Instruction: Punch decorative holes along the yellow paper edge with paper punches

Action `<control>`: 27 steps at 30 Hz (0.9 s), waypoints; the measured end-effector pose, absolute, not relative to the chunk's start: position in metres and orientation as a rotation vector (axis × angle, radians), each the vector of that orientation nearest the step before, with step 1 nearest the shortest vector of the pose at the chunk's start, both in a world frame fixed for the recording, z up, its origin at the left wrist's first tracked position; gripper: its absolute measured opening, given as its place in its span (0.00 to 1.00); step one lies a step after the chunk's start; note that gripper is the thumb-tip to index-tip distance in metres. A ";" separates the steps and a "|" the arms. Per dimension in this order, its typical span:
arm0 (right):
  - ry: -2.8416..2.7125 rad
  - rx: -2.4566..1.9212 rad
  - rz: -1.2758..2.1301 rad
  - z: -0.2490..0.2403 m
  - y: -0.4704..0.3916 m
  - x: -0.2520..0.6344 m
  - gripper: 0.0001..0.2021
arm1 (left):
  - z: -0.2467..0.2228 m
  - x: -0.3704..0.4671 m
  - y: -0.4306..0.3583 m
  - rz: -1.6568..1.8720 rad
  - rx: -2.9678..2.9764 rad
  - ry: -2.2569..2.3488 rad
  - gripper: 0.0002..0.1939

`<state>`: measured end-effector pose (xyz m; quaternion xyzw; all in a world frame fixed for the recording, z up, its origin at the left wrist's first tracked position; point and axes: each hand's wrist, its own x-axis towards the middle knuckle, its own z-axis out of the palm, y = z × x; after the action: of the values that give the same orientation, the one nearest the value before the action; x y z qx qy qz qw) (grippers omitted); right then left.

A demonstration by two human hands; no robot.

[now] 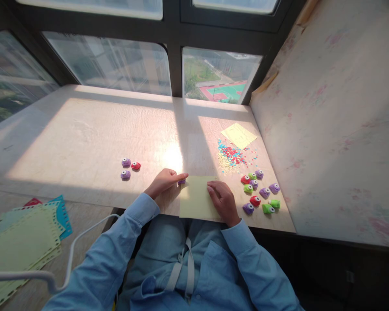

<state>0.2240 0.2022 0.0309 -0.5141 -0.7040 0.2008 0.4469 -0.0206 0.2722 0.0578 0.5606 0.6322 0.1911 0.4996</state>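
A pale yellow sheet of paper lies at the front edge of the ledge. At its upper left corner my left hand is closed on a small purple puncher, mostly hidden under the thumb. My right hand rests on the sheet's right side with its fingers curled; whatever is beneath the fingers is hidden. Several red, green and purple punchers with eyes sit to the right of it. Two purple punchers and one red puncher stand left of my left hand.
Red, blue and yellow paper bits lie below a small yellow sheet at the back right. Sheets with punched edges and a white cable are at the left. Windows and a papered wall border the ledge.
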 end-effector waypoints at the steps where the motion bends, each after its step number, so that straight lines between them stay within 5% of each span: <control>1: -1.756 -1.271 0.490 0.031 0.202 0.224 0.08 | 0.058 -0.020 0.272 0.463 1.354 1.529 0.31; 18: -1.793 -1.282 0.480 0.033 0.203 0.223 0.09 | 0.058 -0.020 0.277 0.454 1.326 1.500 0.29; 27: -1.798 -1.286 0.480 0.032 0.203 0.223 0.10 | 0.077 -0.004 0.286 0.241 1.581 1.693 0.17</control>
<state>0.2227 0.2032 0.0322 -0.5143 -0.7191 0.1920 0.4260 -0.0042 0.2856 0.0766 0.6236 0.6678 0.0951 0.3950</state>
